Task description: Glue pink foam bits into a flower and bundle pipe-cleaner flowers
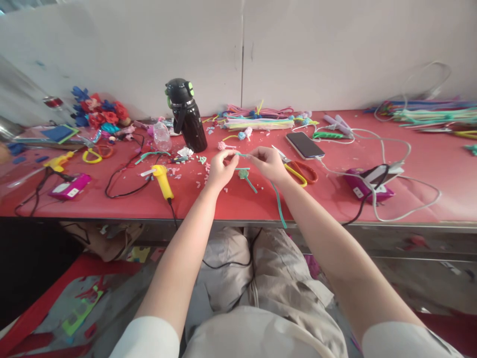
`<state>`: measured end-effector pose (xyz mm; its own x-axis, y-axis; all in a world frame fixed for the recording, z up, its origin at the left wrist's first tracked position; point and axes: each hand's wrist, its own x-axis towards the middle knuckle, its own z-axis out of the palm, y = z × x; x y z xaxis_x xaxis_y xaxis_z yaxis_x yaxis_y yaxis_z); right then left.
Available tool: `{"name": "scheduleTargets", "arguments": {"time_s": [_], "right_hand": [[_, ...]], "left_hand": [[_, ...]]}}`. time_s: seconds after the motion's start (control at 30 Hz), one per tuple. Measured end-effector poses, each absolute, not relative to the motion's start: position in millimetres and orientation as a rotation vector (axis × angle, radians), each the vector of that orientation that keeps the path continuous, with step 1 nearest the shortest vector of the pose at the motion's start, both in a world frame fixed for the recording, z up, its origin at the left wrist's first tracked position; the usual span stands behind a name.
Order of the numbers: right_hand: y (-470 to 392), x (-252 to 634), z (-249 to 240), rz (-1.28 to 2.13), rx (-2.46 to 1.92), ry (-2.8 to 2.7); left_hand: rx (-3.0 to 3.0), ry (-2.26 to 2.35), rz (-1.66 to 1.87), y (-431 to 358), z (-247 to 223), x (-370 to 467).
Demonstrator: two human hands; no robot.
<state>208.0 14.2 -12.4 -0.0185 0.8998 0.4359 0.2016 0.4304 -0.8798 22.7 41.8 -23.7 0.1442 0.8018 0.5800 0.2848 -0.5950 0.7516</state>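
Both my hands are raised over the red table, fingertips close together. My left hand pinches one end of a thin teal pipe cleaner. The fingers of my right hand are closed on the same pipe cleaner, whose long end hangs down past the table's front edge. Between and below the hands, a small green knotted piece with straight stems lies on the table. Scissors with yellow and orange handles rest beside my right hand. A pink knotted piece lies just beyond my left hand.
On the red table stand a black bottle and a yellow glue gun. A phone, a purple power block with cables, and pipe cleaner bundles lie around. Someone's foot shows below left.
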Motion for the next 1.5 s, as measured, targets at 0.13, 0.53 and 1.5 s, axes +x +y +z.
{"name": "scheduleTargets", "arguments": {"time_s": [0.13, 0.53, 1.5], "right_hand": [[15, 208, -13, 0.695, -1.003, -1.542], [10, 205, -13, 0.477, -1.032, -1.608], [14, 209, -10, 0.772, -1.063, -1.366]], "left_hand": [[1.893, 1.103, 1.406, 40, -20, 23], [2.098, 1.223, 1.418, 36, -19, 23], [2.334, 0.911, 1.557, 37, -19, 19]]}}
